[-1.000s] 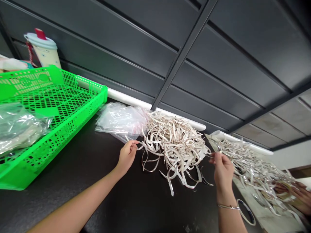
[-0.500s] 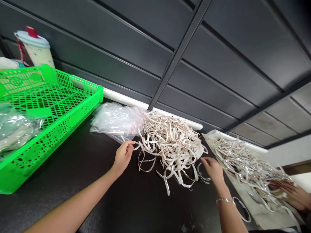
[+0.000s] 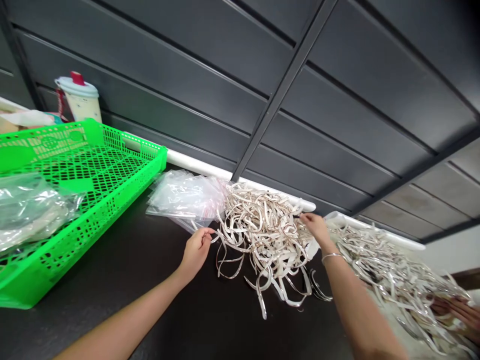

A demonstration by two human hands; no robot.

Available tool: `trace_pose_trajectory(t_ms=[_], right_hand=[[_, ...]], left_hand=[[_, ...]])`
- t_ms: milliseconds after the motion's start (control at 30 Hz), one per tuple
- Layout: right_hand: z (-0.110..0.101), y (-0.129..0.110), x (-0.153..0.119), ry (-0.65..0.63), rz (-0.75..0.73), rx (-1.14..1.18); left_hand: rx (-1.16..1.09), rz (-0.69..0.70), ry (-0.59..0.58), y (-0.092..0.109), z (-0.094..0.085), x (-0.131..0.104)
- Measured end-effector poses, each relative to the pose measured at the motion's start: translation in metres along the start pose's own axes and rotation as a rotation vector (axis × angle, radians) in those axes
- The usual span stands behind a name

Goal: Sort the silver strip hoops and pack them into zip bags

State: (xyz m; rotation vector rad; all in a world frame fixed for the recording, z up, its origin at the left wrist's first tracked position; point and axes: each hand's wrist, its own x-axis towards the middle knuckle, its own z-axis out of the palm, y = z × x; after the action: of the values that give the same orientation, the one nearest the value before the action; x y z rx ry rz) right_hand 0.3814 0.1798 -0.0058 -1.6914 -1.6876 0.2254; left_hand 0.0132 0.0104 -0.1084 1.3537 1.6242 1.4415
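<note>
A tangled pile of thin, curved white strips with shiny metallic edges [image 3: 262,230] lies on the black table. At the pile's left side, my left hand [image 3: 197,252] is closed, thumb and fingertips pinching one white strip. My right hand [image 3: 315,231], with a thin bracelet at the wrist, reaches to the upper right of the pile. Its fingers are pressed together at the strips; what is between them is too small to make out. A few dark, shiny curved pieces [image 3: 318,287] lie below the right forearm.
Clear plastic zip bags [image 3: 183,195] are stacked left of the pile. A green plastic crate [image 3: 123,200] holding a filled bag [image 3: 33,210] stands at left, a lidded cup [image 3: 82,100] behind it. At right, another person's hand [image 3: 459,310] is in a second strip pile [image 3: 390,260].
My right hand has moved up and left, from the pile's lower right edge to its upper right. My left hand stays at the same strip. The view has shifted slightly.
</note>
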Motion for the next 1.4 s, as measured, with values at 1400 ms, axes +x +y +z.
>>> trace_pose_trajectory(t_ms=[1400], right_hand=[[0.08, -0.135, -0.089, -0.509, -0.491, -0.174]], left_hand=[[-0.557, -0.271, -0.438, 0.004, 0.011, -0.014]])
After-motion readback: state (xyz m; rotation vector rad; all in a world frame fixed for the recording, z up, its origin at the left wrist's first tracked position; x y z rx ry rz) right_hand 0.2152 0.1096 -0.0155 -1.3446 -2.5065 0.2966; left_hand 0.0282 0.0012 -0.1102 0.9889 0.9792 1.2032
